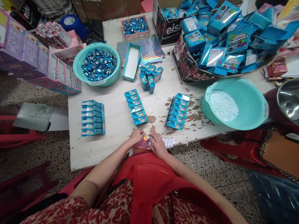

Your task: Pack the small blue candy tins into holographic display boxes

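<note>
At the table's front edge, my left hand (137, 137) is closed in a pinch at the edge of a shiny holographic sheet (141, 143). My right hand (158, 146) rests beside it with curled fingers on the same sheet; what lies under its fingertips is hidden. A whitish strip with dark lines (168, 142) sticks out to the right of that hand. Beyond my hands stand three rows of small blue tins: a left row (91, 119), a middle row (136, 107) and a right row (178, 111). Several loose blue tins (150, 76) stand farther back.
A turquoise basin (114, 76) of blue caps and an open blue box (130, 62) stand behind. Another turquoise basin (254, 115) with white pellets sits right. Cartons (187, 68) heaped with blue packs fill the back right; purple boxes (30, 56) line the left.
</note>
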A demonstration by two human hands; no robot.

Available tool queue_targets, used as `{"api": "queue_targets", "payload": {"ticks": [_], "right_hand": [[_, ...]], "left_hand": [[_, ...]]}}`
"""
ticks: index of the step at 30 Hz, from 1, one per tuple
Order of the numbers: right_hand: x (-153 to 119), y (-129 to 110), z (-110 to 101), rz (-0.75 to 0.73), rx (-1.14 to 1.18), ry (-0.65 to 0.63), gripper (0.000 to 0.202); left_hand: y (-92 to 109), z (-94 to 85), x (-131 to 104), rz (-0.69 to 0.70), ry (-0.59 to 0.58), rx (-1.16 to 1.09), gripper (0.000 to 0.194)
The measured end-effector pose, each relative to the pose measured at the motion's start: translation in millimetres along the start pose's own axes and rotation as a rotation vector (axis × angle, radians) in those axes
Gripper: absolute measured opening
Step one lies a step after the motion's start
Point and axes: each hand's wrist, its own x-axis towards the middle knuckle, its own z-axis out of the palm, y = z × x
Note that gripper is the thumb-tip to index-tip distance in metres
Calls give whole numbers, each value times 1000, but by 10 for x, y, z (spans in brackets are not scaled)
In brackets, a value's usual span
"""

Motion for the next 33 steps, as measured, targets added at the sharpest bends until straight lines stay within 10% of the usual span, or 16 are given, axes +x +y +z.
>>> {"api": "queue_targets", "payload": {"ticks": [33], "right_hand": [[413, 125, 9, 95, -40, -176, 12]], "left_hand": [[47, -17, -43, -20, 19, 82, 26]]}}
